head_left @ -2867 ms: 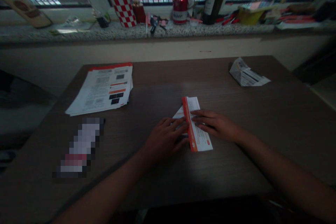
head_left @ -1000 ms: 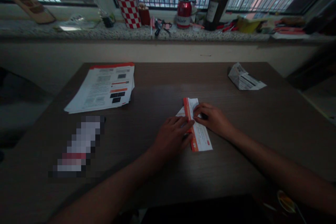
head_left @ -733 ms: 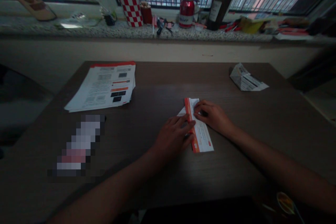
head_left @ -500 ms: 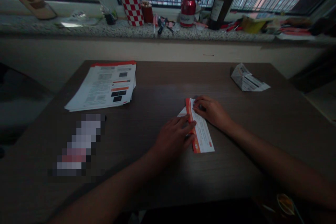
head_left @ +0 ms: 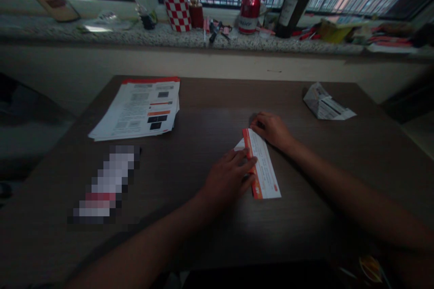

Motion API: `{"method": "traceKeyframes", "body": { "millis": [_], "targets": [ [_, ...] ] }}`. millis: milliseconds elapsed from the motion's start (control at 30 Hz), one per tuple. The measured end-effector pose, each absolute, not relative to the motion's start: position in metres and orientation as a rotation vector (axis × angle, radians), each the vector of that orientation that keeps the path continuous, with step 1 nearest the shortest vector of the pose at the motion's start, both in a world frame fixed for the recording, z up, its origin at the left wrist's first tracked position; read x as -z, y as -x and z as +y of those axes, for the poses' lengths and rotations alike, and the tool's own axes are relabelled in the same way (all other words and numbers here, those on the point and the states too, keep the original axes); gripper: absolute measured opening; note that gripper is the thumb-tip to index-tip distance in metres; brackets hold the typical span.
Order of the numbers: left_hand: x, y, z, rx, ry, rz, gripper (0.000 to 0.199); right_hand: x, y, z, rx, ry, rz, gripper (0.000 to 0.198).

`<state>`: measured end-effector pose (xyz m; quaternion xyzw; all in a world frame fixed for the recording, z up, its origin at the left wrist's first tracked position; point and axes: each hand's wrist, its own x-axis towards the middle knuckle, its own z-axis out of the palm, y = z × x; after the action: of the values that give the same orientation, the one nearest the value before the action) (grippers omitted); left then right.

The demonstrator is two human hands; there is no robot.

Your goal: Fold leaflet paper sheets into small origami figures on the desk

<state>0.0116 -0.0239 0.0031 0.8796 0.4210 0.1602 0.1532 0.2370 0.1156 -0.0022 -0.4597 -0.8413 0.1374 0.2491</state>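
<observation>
A folded sheet of printed paper (head_left: 266, 169), white with a red-orange strip down its left side, lies on the table in front of me. A white flap sticks out from under its left edge. My left hand (head_left: 233, 169) rests on the strip with its fingers spread, pressing the sheet down. At the far end of the paper is my right hand (head_left: 269, 128), fingers curled in and tips close to the top edge. Whether a bit of paper is between those fingertips cannot be made out.
A stack of printed sheets (head_left: 139, 108) lies at the table's back left, with a blurred-out phone-like object (head_left: 105, 185) nearer me. A folded paper shape (head_left: 327, 104) stands at the back right. On the windowsill (head_left: 129, 38) are a red can (head_left: 249, 13), a bottle (head_left: 291, 9) and a checkered container (head_left: 176, 4).
My right hand has slid from the paper's upper part to just past its far edge. My left hand has stayed on the strip. The whole view has shifted slightly.
</observation>
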Motion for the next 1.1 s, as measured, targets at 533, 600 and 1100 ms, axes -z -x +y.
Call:
{"method": "traceKeyframes", "body": {
  "millis": [533,600,1100],
  "targets": [
    [-0.002,0.001,-0.009,-0.515,-2.485,1.251,0.043,0.000,-0.239,0.110,-0.514,1.107,-2.331,0.005],
    [-0.001,0.001,-0.009,-0.513,-2.485,1.251,0.043,0.001,-0.238,0.111,-0.522,1.128,-2.330,0.005],
    [-0.005,0.000,-0.007,-0.493,-2.458,1.256,0.050,0.001,-0.242,0.099,-0.582,1.131,-2.345,0.007]
  ]
}}
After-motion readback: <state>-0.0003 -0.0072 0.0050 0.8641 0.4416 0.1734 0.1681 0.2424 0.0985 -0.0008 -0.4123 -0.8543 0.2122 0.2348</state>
